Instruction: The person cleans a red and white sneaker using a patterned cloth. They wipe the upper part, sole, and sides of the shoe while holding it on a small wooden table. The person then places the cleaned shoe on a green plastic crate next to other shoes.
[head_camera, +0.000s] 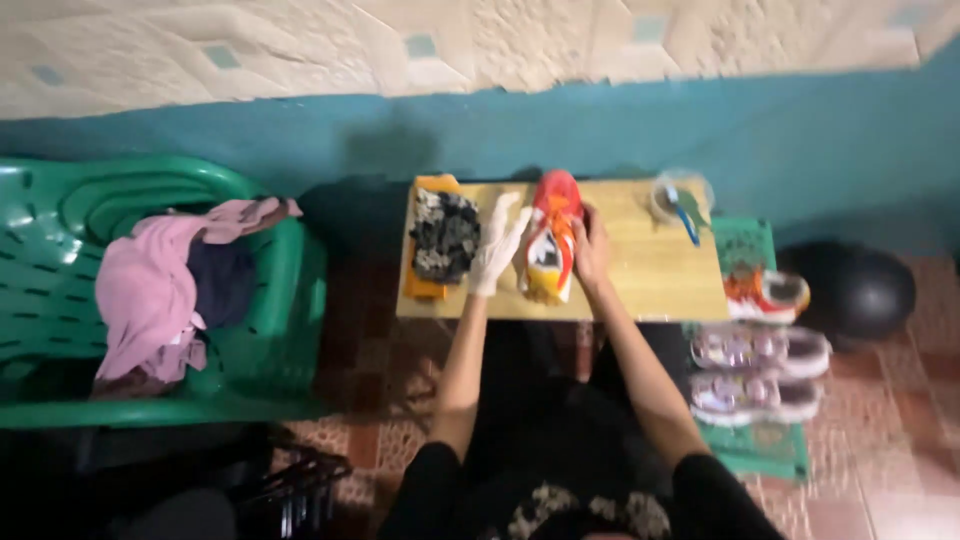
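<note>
A red, orange and white sneaker (551, 237) lies on a small wooden table (650, 270). My left hand (498, 245), in a white glove, rests flat against the shoe's left side. My bare right hand (592, 245) grips the shoe's right side. A crumpled dark patterned cloth (445, 235) lies on an orange pad at the table's left end.
A clear cup with a blue toothbrush (682, 200) stands at the table's far right corner. A green plastic chair (270, 330) with pink and dark clothes sits to the left. Other sneakers (760, 365) lie on a green mat at right, beside a dark round object (860, 290).
</note>
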